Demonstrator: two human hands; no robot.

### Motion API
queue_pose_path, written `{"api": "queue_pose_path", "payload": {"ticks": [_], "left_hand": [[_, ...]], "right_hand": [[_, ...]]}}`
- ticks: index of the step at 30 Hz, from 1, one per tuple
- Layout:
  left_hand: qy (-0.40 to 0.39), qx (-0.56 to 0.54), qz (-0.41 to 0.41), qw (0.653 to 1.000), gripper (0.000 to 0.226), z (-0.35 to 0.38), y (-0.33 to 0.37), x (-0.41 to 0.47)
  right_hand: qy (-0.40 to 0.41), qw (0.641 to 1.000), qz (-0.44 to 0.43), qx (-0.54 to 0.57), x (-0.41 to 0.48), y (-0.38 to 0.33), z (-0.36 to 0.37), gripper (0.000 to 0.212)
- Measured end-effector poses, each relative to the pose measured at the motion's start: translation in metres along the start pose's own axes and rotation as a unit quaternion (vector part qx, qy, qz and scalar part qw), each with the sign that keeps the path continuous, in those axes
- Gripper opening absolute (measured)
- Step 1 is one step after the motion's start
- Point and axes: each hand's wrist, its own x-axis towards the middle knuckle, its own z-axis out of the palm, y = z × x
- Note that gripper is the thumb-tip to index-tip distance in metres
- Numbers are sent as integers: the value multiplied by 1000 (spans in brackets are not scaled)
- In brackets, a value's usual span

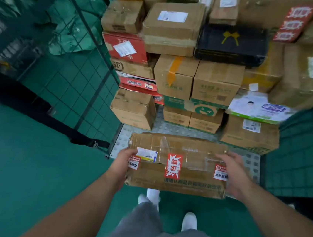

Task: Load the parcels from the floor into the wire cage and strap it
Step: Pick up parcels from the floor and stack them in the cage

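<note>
View from a head camera, looking down at a person's two bare forearms. Both hands hold one flat cardboard parcel (177,165) level, above a green floor (31,163).

The left hand (126,161) grips the parcel's left end, with the thumb on top beside a white shipping label and the fingers curled round the edge. The right hand (231,174) clamps the right end, with its fingers spread over the top corner and down the side. Between the two sets of fingers, at the middle of the parcel's top, sits a red sticker (173,165) with white characters.

Just beyond the fingertips is the open front of the wire cage (89,84), a green mesh frame with a studded metal base. Further beyond the fingers, stacked boxes (177,76) fill the cage in several layers — mostly brown cartons, with a black box (231,43) bearing a gold bow high in the pile.

Left of the left hand's fingers, a black strap (55,121) lies along the foot of the cage's side panel. Below the parcel, nearer the person than the fingers, are white shoes (189,221) and grey trousers.
</note>
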Motion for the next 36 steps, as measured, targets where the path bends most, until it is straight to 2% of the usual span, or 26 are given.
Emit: {"api": "queue_pose_path", "payload": {"ticks": [3, 12, 15, 20, 23, 27, 31, 33, 35, 36], "left_hand": [[3, 10, -11, 1000, 26, 0, 29, 56], [-75, 99, -76, 989, 35, 18, 101, 224], [-70, 80, -116, 988, 37, 31, 114, 278], [-45, 115, -144, 982, 44, 59, 114, 356], [-12, 106, -131, 986, 51, 72, 112, 399], [28, 78, -137, 987, 35, 85, 108, 440], [52, 74, -102, 991, 7, 83, 99, 458], [56, 68, -96, 991, 15, 85, 95, 461], [47, 83, -82, 992, 14, 92, 92, 461], [36, 102, -81, 991, 30, 94, 88, 463]], "right_hand": [[19, 1000, 24, -3, 38, -19, 26, 46], [102, 990, 92, 1, 147, -38, 83, 31], [106, 988, 114, -1, 192, -41, 99, 32], [119, 985, 125, -17, 275, -38, 113, 25], [104, 986, 124, -35, 329, -42, 124, 27], [83, 988, 121, -37, 383, -53, 137, 31], [49, 990, 122, -59, 413, -58, 147, 18], [28, 990, 115, -74, 425, -56, 150, 23], [15, 990, 109, -90, 433, -56, 155, 34], [11, 989, 114, -97, 436, -55, 156, 39]]}}
